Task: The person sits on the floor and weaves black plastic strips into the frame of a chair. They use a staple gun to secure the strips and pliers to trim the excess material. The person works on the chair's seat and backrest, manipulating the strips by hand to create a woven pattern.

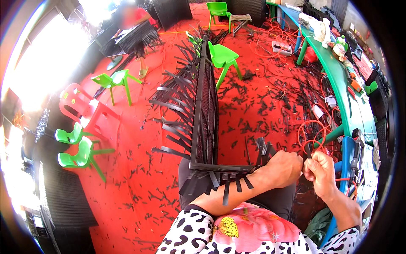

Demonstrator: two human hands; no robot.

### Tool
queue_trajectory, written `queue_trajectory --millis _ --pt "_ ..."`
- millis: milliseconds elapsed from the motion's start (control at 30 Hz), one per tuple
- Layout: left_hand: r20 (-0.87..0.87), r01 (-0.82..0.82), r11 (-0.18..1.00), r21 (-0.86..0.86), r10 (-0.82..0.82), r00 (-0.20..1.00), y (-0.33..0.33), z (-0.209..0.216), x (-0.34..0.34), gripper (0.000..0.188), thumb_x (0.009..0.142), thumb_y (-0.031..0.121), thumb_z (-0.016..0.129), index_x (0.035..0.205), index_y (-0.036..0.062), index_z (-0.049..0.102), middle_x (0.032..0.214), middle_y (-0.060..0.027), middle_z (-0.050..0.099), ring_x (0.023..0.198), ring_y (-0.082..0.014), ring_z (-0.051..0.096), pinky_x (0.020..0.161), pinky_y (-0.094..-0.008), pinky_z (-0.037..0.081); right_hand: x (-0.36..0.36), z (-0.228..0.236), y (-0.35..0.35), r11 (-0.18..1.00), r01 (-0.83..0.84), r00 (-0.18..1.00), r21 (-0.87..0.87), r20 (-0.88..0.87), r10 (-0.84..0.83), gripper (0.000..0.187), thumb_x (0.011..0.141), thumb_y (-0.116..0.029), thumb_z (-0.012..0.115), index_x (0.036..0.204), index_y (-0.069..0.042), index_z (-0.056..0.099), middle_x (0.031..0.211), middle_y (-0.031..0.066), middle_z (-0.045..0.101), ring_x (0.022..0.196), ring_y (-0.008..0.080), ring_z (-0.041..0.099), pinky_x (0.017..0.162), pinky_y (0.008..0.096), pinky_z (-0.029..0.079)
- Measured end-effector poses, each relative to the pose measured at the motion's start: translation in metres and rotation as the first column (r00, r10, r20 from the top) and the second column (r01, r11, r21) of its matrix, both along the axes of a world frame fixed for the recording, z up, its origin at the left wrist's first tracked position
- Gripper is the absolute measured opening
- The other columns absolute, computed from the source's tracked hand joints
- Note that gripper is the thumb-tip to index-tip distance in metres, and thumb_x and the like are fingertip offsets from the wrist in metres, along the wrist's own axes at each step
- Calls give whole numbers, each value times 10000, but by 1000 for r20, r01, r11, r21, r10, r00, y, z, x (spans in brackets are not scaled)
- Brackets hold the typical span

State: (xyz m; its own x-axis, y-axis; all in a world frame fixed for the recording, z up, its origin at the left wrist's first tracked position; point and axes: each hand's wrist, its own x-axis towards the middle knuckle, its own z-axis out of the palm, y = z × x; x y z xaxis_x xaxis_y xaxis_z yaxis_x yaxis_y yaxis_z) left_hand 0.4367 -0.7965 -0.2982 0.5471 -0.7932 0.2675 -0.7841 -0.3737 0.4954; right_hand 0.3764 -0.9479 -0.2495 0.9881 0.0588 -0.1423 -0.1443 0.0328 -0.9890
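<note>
A black woven frame (205,106) stands across my lap, its long side running away from me and its short side lying near my knees. Loose flat black strips (173,99) bristle along its left edge and hang from the near edge. My left hand (285,169) is closed beside the frame's near right corner, its forearm passing over the hanging strips; what its fingers grip is hidden. Close against it, my right hand (320,172) is closed with a thumb-and-finger pinch. A short black strip (308,150) sticks up from the right hand's fingers.
Black scraps litter the red floor (127,178). Green chairs (224,57) and a pink chair (86,106) stand ahead and left. A cluttered green table (334,76) curves along the right, with orange hose (313,135) beside it. Another person (135,21) sits at the far left with a similar woven piece.
</note>
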Motion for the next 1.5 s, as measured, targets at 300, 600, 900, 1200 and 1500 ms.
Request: queue_trajectory --millis 300,600,900,1200,1500 --pt "44 -50 996 80 47 998 -3 9 -5 205 788 234 593 812 31 571 730 -145 596 687 -315 622 611 -423 507 -2 -29 -2 974 77 981 213 157 -112 213 926 -148 519 742 -65 451 686 55 534 561 95 474 493 210 360" --pt "-50 -45 854 -519 22 999 -1 14 -5 417 668 -38 588 1079 11 539 999 -154 577 980 -269 580 861 -367 461 2 -37 -7 983 122 974 136 173 -145 123 859 -126 600 785 -58 529 687 30 580 557 60 490 483 210 374" --pt "88 217 681 -699 -219 972 3 8 0 439 808 23 513 1227 -79 436 1193 -248 490 1111 -319 508 988 -436 364 5 -45 -5 947 109 926 302 315 -207 119 834 -17 615 938 -40 562 783 24 590 632 54 534 507 190 379" --pt "111 208 693 -690 -182 977 2 9 1 443 884 223 549 1206 -66 458 1109 -227 572 1036 -354 549 905 -424 425 -28 -41 1 696 534 540 -481 827 157 202 715 -86 696 876 -39 582 719 81 514 638 260 558 521 366 449" --pt "89 188 699 -690 -176 980 6 7 1 465 889 262 550 1207 -65 459 1140 -229 559 1063 -362 533 920 -427 420 -19 -49 6 776 365 837 -515 547 -31 188 709 -77 697 862 -46 592 760 87 514 672 244 573 553 347 459"
